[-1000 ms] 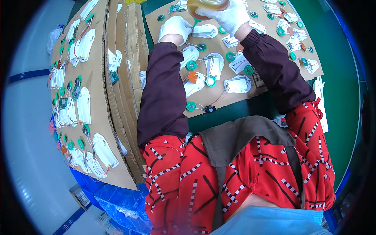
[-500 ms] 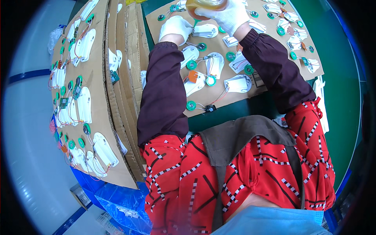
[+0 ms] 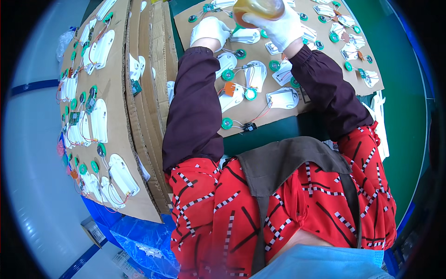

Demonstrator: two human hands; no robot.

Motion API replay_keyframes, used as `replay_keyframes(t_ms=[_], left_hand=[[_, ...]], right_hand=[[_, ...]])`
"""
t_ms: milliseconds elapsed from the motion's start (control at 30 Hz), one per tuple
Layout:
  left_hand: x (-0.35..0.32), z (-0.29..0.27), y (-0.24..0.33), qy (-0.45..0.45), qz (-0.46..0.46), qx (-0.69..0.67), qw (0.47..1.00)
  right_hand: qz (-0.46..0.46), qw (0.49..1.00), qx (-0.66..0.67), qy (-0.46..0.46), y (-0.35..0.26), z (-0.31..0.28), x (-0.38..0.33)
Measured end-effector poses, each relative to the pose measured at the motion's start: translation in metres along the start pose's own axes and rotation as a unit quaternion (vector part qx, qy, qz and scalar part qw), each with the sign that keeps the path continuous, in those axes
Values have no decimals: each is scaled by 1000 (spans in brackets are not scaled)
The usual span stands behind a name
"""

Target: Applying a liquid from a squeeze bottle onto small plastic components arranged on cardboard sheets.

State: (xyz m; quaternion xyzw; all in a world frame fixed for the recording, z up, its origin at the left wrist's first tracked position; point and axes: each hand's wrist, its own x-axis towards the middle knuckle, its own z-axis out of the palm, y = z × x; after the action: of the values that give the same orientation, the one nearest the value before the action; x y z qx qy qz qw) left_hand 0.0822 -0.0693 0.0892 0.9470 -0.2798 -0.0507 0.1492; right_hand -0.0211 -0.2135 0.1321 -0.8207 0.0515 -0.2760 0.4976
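My right hand point(image 3: 281, 29), in a white glove, grips a translucent squeeze bottle point(image 3: 265, 9) with amber liquid, tipped over the far part of the board. The bottle's green tip point(image 3: 238, 28) points down beside a white plastic shell point(image 3: 246, 36). My left hand point(image 3: 210, 32), also gloved, rests on the board left of that shell with its fingers curled; whatever they pinch is hidden. Nearer me lie more white shells point(image 3: 255, 76), round green-rimmed speakers point(image 3: 227, 75) and a small dark circuit board point(image 3: 249, 126), joined by thin wires.
Under these parts is a brown cardboard sheet point(image 3: 265, 120) on a green table point(image 3: 404, 116). At my left stands a stack of cardboard sheets point(image 3: 155, 139), its top covered with similar wired shells point(image 3: 99, 121). Below it hangs a blue plastic bag point(image 3: 144, 239).
My right hand and the bottle have shifted slightly to the right. My left hand has moved a little right and stays beside the same shell.
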Motion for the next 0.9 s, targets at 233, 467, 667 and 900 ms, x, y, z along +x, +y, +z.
replay_keyframes(t_ms=[233,467,667,900], left_hand=[[3,8,-4,17,33,26,999],[2,12,-6,8,53,56,997],[8,8,-8,9,73,107,992],[5,8,-6,1,73,113,991]], right_hand=[[-10,989,139,-52,5,-10,-1],[-5,988,150,-25,18,-8,3],[-19,985,130,109,26,-3,16],[23,981,191,2,8,-9,1]])
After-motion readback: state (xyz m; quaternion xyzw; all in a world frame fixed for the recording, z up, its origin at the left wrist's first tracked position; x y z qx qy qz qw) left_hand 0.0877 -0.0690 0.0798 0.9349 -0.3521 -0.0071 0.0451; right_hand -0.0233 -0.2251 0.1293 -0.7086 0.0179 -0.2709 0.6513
